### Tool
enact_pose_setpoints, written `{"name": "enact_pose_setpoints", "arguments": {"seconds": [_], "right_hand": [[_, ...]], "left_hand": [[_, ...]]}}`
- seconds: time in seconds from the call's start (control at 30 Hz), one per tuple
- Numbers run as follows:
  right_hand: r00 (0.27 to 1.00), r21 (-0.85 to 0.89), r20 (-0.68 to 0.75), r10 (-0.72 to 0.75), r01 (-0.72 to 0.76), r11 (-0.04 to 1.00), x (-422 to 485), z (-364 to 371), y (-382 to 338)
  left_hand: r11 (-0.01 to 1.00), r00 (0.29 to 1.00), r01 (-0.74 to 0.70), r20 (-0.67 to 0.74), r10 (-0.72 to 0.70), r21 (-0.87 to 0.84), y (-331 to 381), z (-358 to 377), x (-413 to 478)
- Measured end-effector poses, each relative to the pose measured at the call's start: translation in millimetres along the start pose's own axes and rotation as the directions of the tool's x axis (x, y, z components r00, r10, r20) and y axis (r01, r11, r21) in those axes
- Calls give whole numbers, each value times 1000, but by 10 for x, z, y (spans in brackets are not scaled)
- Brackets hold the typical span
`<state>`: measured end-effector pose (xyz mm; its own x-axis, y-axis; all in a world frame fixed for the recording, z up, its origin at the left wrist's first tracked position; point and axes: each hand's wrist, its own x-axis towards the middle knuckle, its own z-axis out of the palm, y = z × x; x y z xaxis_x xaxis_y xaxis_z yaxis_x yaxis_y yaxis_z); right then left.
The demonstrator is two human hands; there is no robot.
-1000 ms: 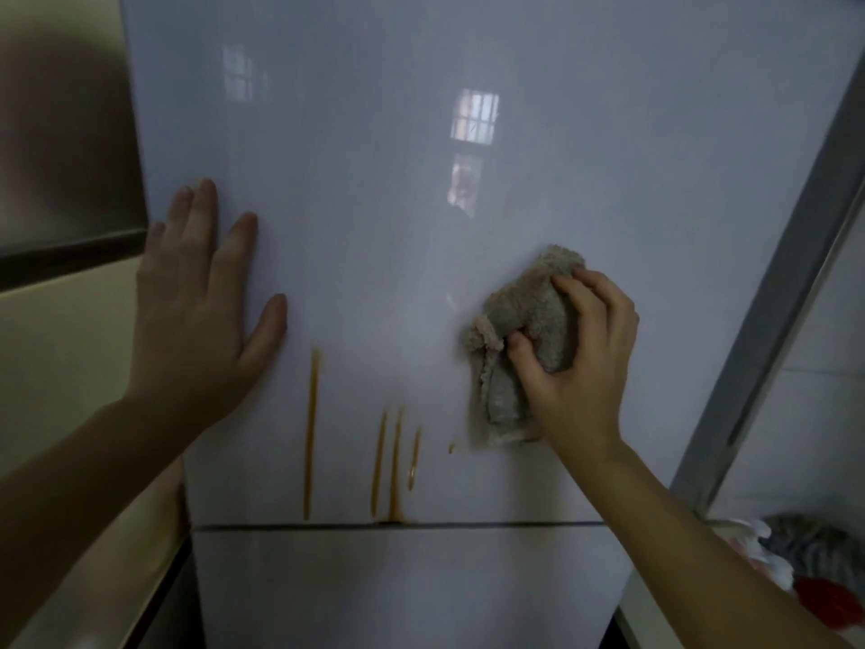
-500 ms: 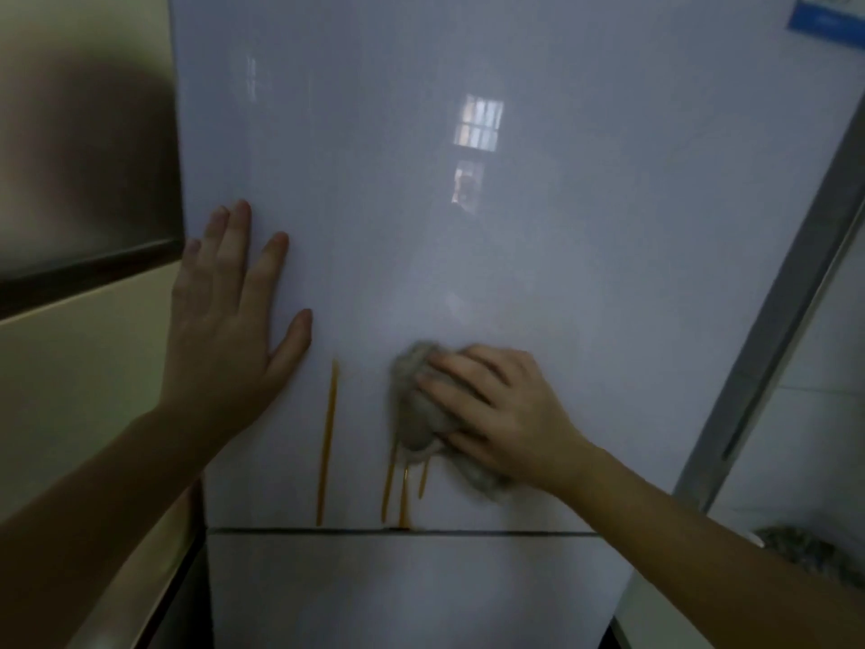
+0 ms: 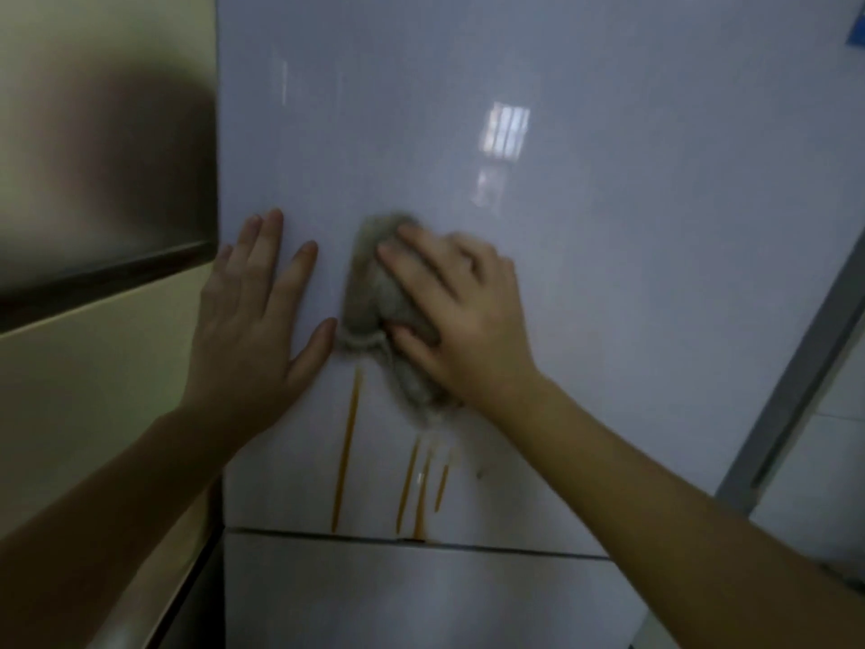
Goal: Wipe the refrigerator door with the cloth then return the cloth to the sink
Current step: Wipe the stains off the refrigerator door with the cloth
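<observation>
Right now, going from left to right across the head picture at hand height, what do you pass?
Shiny dark panel → left hand → cloth → right hand → grey frame strip.

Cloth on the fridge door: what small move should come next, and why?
Probably a downward stroke: the right hand holds the cloth against the refrigerator door at the top of the orange streaks, which run unwiped down to the seam. The left hand rests flat on the door beside it.
</observation>
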<state>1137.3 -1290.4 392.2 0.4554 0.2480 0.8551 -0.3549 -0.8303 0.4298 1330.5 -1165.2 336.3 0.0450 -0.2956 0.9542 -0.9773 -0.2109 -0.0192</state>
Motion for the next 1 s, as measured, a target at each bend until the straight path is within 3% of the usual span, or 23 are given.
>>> {"name": "enact_pose_setpoints", "arguments": {"seconds": [0.13,0.23,0.4,0.57,0.63,0.73,0.87,1.0], "right_hand": [[985,26,137,-106,103,994,-993,-86,-12],[976,-49,213,-53,65,997,-1625,-395,295],[952,-172,134,276,-252,952,-1808,-742,697],[844,-24,-15,536,-537,844,-1825,-437,267],[811,28,-29,585,-584,811,-1865,-294,57],[856,30,1,516,-516,856,-1986,-137,-210],[965,32,121,234,-239,970,-2238,1,-353],[984,62,180,19,-30,998,-2327,41,-319]], "left_hand": [[1000,1000,9,17,-9,14,22,-19,1],[1000,999,29,24,-29,1,68,-16,6],[999,999,31,12,-31,-24,101,-14,-6],[999,999,35,24,-35,-26,71,-38,-12],[998,998,59,13,-59,-26,98,-60,-111],[996,997,76,20,-75,-38,235,-17,-529],[999,996,36,78,-33,-38,284,101,-1185],[994,990,100,106,-95,-39,228,177,-1724]]}}
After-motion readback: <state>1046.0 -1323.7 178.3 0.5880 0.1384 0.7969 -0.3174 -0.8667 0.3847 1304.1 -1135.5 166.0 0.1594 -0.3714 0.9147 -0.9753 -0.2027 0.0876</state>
